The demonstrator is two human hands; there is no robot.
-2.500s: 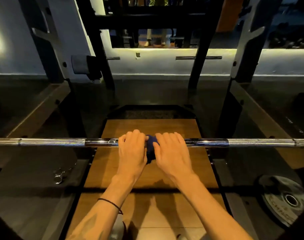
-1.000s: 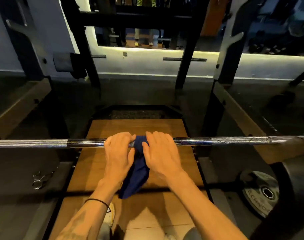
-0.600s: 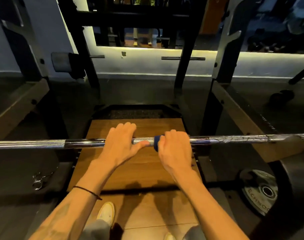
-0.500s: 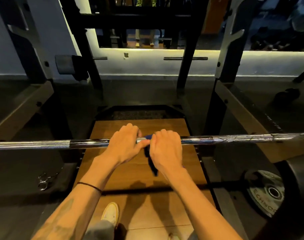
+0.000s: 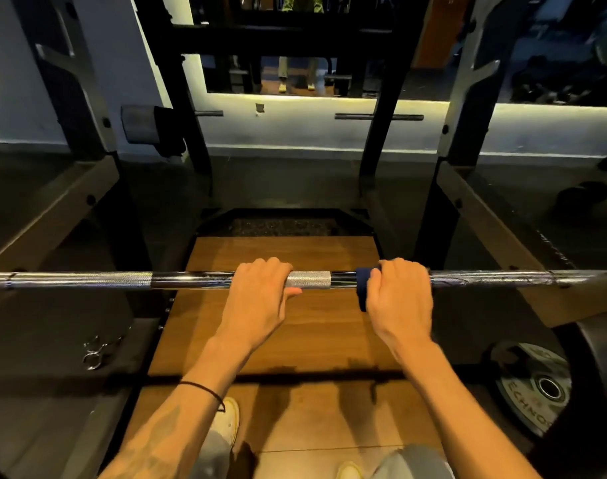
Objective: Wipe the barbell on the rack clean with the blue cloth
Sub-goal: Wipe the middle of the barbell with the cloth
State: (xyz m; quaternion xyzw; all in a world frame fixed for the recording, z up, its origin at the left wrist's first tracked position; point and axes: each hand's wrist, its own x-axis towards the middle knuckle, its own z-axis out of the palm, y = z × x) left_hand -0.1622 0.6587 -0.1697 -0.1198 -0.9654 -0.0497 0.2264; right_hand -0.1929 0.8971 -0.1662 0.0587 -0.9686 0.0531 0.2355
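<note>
left hand grips the barbell to steady it; at its 3 o'clock, right hand clamps the blue cloth around it for wiping.

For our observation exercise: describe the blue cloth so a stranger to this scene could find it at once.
Find the long steel barbell crossing the view above the wooden platform. Follow it to the right hand, whose fingers curl over the bar. The blue cloth peeks out beside that hand, the only blue thing on the bar.

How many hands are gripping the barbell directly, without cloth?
1: the left hand holds the bare barbell near its centre; the right hand grips through the blue cloth.
</note>
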